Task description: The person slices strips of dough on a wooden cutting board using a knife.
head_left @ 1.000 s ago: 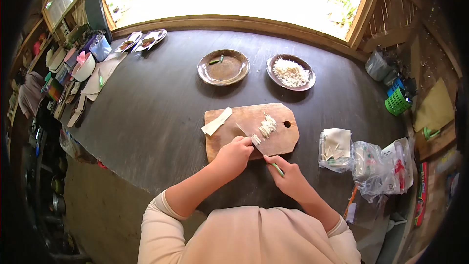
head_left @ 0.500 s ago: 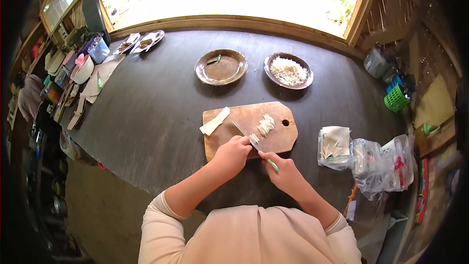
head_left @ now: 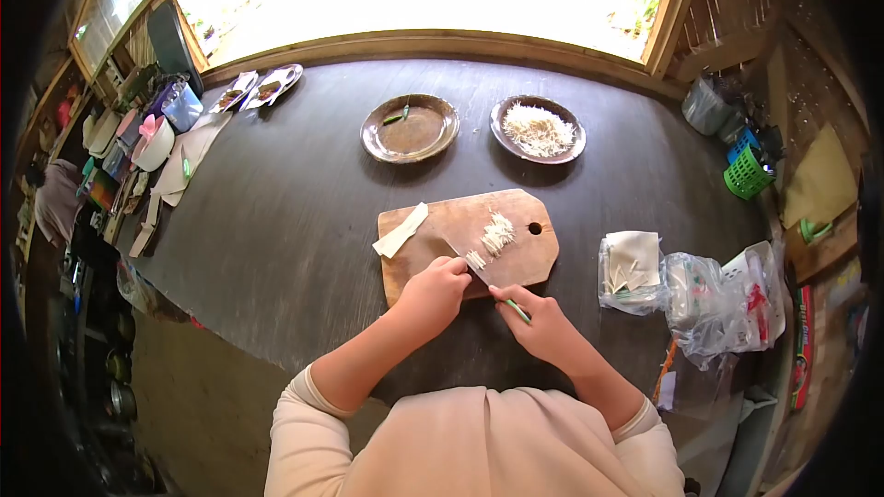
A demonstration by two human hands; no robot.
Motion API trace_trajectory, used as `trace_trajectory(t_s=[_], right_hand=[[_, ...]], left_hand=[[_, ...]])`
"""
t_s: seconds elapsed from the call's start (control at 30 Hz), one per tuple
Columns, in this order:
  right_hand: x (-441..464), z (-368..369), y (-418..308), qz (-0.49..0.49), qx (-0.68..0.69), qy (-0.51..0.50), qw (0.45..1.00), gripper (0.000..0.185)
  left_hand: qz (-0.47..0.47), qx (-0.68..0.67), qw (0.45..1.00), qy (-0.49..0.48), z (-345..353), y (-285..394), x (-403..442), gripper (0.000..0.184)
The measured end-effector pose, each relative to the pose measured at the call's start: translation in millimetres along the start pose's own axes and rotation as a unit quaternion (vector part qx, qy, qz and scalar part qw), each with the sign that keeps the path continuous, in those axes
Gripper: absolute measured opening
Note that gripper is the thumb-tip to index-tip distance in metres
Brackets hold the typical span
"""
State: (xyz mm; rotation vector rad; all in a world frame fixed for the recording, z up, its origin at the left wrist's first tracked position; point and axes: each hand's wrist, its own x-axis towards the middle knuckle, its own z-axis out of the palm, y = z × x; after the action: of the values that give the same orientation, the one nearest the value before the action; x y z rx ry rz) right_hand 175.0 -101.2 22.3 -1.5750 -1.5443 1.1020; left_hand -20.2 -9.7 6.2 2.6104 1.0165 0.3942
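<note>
My right hand (head_left: 534, 315) is closed around the green handle of a knife (head_left: 519, 310). Its thin blade slants up and left across a wooden cutting board (head_left: 527, 262). Right against the blade, my left hand (head_left: 436, 289) is closed, its fingers pressing down on a pale vegetable piece mostly hidden beneath them. Fresh slices (head_left: 475, 260) lie beside the blade, and a small heap of white shreds (head_left: 498, 234) sits farther up the board. Another flat pale slab (head_left: 401, 230) rests at the board's left edge.
Beyond the board stand a brown plate (head_left: 379, 149) with green chillies and a bowl (head_left: 576, 149) of white shreds. Plastic-wrapped packs (head_left: 709, 308) lie to the right, near a green basket (head_left: 748, 175). Containers, small plates and another knife (head_left: 186, 164) are at the left.
The whole view has shifted slightly. Both hands and the knife stay at almost the same spot on the board, with the knife handle tilted a little differently.
</note>
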Motion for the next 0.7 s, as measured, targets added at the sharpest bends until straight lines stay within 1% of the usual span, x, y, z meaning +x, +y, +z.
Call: trace_trajectory(t_s=[0.03,0.1,0.23,0.3,0.37,0.43,0.5,0.53,0.6,0.63,0.7], right_hand=[[-2,1,4,-0.002,-0.002,-0.001,1.0,0.024],[-6,5,11,-0.093,0.018,0.045,0.994,0.025],[-3,4,7,-0.068,0.031,0.035,0.997,0.024],[3,2,-3,-0.007,-0.032,-0.005,0.999,0.024],[0,1,-4,0.001,-0.028,-0.004,1.0,0.024],[0,1,-3,0.002,-0.029,-0.006,1.0,0.024],[-5,2,4,-0.056,0.011,0.029,0.998,0.025],[-5,1,4,-0.057,0.01,0.026,0.998,0.025],[-5,-2,1,-0.009,0.028,0.002,1.0,0.025],[-3,-2,0,-0.007,0.029,0.001,1.0,0.025],[0,0,-1,-0.021,-0.01,0.011,1.0,0.024]], left_hand=[[0.0,-0.002,1.0,-0.001,1,-1,0,0.014],[-0.004,-0.006,1.0,-0.002,3,-1,-1,0.014],[0.001,-0.005,1.0,-0.002,-1,0,0,0.014],[0.004,-0.006,1.0,-0.002,1,1,-1,0.014],[0.015,-0.005,1.0,0.006,1,-1,0,0.013],[0.015,-0.007,1.0,0.004,0,-1,0,0.013],[0.007,-0.012,1.0,0.005,-1,0,0,0.013],[0.003,-0.011,1.0,0.0,-3,2,0,0.013],[-0.003,-0.01,1.0,-0.007,-4,1,0,0.014],[-0.001,-0.01,1.0,-0.004,-3,1,0,0.014],[0.002,-0.013,1.0,-0.006,0,0,0,0.014]])
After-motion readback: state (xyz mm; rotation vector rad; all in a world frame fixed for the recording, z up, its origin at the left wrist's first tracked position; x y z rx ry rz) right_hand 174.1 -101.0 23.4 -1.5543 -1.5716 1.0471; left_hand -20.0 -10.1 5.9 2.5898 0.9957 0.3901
